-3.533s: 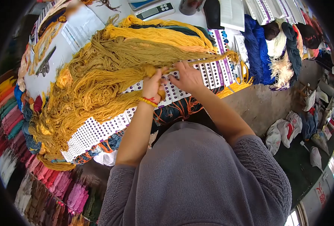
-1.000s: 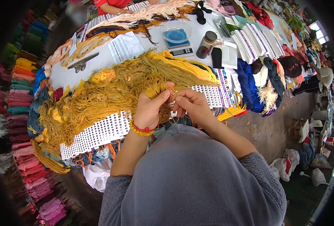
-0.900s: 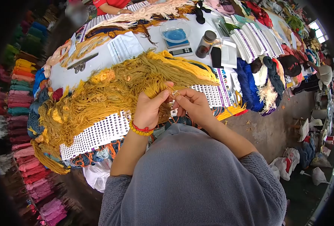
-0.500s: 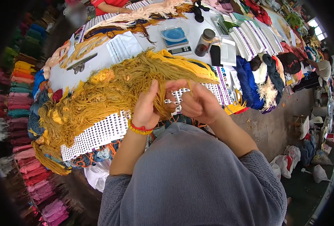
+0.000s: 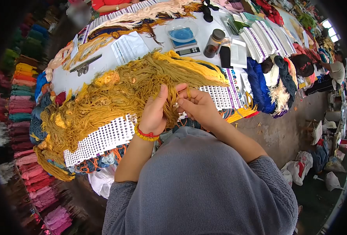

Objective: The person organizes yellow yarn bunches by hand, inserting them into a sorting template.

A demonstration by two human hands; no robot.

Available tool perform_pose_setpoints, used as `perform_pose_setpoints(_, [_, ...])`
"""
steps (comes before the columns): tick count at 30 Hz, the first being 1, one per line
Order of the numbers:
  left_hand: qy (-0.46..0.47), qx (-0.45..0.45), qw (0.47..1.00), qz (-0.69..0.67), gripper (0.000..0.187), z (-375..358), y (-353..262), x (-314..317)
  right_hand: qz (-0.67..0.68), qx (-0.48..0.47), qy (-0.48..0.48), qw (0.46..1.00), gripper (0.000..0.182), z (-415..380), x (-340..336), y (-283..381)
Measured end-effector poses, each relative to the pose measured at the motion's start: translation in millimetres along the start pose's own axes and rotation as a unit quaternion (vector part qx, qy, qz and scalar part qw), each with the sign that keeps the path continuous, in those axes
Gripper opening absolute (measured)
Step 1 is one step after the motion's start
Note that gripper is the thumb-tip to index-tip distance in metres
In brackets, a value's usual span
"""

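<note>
A thick bundle of olive and gold yarn (image 5: 115, 90) lies across white cards with rows of dark-rimmed holes (image 5: 103, 139). My left hand (image 5: 154, 111), with red and yellow bands at the wrist, is wrapped round strands at the bundle's right part, its thumb pointing up. Beside it, my right hand (image 5: 199, 105) pinches a few thin gold strands between thumb and fingers. A small white piece shows between the hands, too small to make out.
Behind the yarn are a digital scale (image 5: 187, 51) with a plastic dish, a dark-lidded jar (image 5: 214, 43), a paper sheet (image 5: 129, 47) and a metal clip (image 5: 85, 65). Blue yarn (image 5: 257, 86) hangs at the right. Another person's red sleeve (image 5: 103, 5) shows at the top.
My right hand has moved slightly left and turned, closer to my left hand, with its fingers now pinching lower on the strands. The other person's hand has shifted at the top.
</note>
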State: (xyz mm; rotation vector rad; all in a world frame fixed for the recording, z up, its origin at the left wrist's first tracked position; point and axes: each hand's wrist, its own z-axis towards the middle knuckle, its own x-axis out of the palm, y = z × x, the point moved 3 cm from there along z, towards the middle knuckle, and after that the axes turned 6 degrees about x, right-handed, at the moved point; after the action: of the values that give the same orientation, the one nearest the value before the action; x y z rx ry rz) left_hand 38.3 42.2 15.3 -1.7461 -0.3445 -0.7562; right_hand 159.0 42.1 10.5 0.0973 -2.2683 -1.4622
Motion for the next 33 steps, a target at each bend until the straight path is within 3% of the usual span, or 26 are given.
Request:
perform_pose_setpoints(6, [-0.019,-0.001,0.999,-0.028,0.049,1.4,3.0,-6.6,0.011,-0.013,-0.031,0.999,0.009,4.6,-8.0,-10.8])
perform_pose_setpoints(10, [-0.049,0.025,0.998,0.045,0.036,-0.8,0.6,-4.2,0.025,-0.014,-0.028,0.999,0.008,1.3,-9.7,-7.1])
perform_pose_setpoints(12, [-0.062,0.051,0.994,0.080,0.030,-1.2,-1.6,-2.2,0.010,-0.082,-0.020,0.996,0.008,2.3,-10.3,-7.6])
perform_pose_setpoints(16, [-0.046,0.066,0.995,0.054,0.024,3.7,0.2,-12.1,-0.028,-0.038,-0.031,0.998,0.008,2.6,-16.0,-12.3])
perform_pose_setpoints(18, [-0.031,0.059,0.997,0.045,0.024,5.4,2.4,-15.2,0.140,0.023,0.019,0.990,0.006,3.0,-14.5,-12.6])
perform_pose_setpoints(22, [-0.039,0.019,0.999,0.033,0.024,2.3,-0.3,-10.3,0.200,0.054,0.052,0.977,0.008,2.0,-13.5,-10.2])
perform_pose_setpoints(24, [-0.040,-0.001,0.998,0.039,0.024,1.6,1.0,-12.0,0.239,0.064,0.154,0.957,0.017,2.7,-13.6,-13.0])
perform_pose_setpoints(25, [-0.033,-0.002,0.999,0.026,0.027,1.8,3.2,-14.0,0.239,0.064,0.155,0.956,0.017,2.8,-15.6,-13.5])
perform_pose_setpoints(27, [-0.028,-0.003,1.000,0.014,0.030,2.5,5.3,-17.6,0.426,0.055,0.247,0.868,0.029,1.1,-14.8,-9.8])
perform_pose_setpoints(29, [0.007,0.002,1.000,-0.026,0.037,3.6,5.3,-18.2,0.433,0.043,0.228,0.871,0.035,0.5,-15.8,-4.3])
perform_pose_setpoints(30, [0.007,0.001,1.000,-0.026,0.037,3.5,5.6,-15.4,0.366,0.024,0.217,0.905,0.032,1.8,-17.2,0.6])
perform_pose_setpoints(32, [-0.042,0.010,0.999,-0.028,0.043,3.2,5.2,-7.6,0.296,0.004,0.204,0.933,0.030,2.5,-14.9,4.3])
perform_pose_setpoints(33, [-0.042,0.010,0.999,-0.029,0.043,3.0,4.5,-4.6,0.182,-0.014,0.080,0.980,0.025,4.5,-14.4,1.7])
